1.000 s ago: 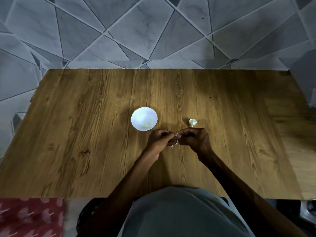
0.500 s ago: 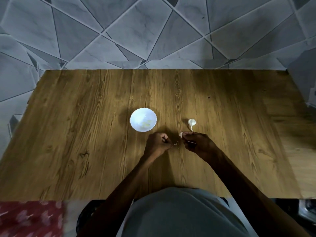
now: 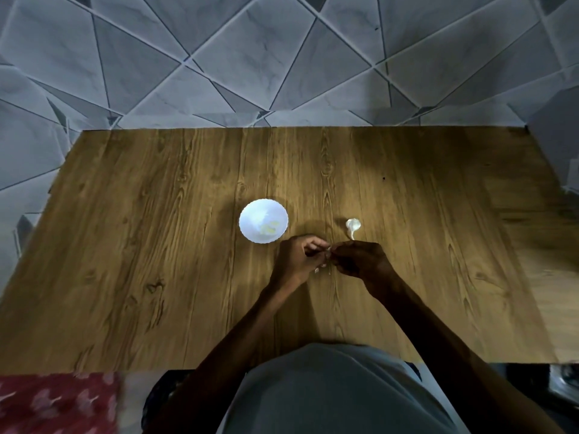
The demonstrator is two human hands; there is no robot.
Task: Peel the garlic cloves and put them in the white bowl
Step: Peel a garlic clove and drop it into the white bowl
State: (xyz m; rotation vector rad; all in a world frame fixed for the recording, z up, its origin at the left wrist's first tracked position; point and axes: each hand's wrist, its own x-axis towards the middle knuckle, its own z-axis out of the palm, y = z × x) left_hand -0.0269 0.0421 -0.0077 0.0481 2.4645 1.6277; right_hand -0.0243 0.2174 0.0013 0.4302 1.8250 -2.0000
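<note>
Garlic clove [image 3: 328, 253] pinched between both hands, just right of the white bowl [image 3: 247, 221]

At the far left, in the bottom corner, a red patterned cloth [image 3: 56, 402] is seen below the near edge of the wood-grain worktop [image 3: 141, 245]. The white bowl is set near the middle of the worktop, slightly left of centre. A few pale yellow peeled cloves [image 3: 270, 228] are held inside it, towards its right side.

Just right of the bowl and a little nearer the person, the left hand [image 3: 297, 259] is raised slightly over the worktop. Its fingers [image 3: 313, 244] are curled inward, and their tips are closed on the small pale garlic clove. The clove is held between the two hands, above the wood and apart from the bowl. It is mostly covered by the fingertips, so how much skin is left on it cannot be told.

Below the hands, a couple of small white scraps of peel [image 3: 317, 270] are seen lying on the worktop. From the other side, the clove is met by the right hand [image 3: 360, 262], whose fingers [image 3: 342, 249] are bunched together and pinched on the same clove. This hand is in deep shadow, so single fingers are hard to separate.

Beyond the right hand and a little further right, a white garlic piece [image 3: 353, 226] is seen resting on the worktop (whether one clove or several cannot be told). It is touched by neither hand. A grey garment [image 3: 329, 396] fills the bottom centre.
</note>
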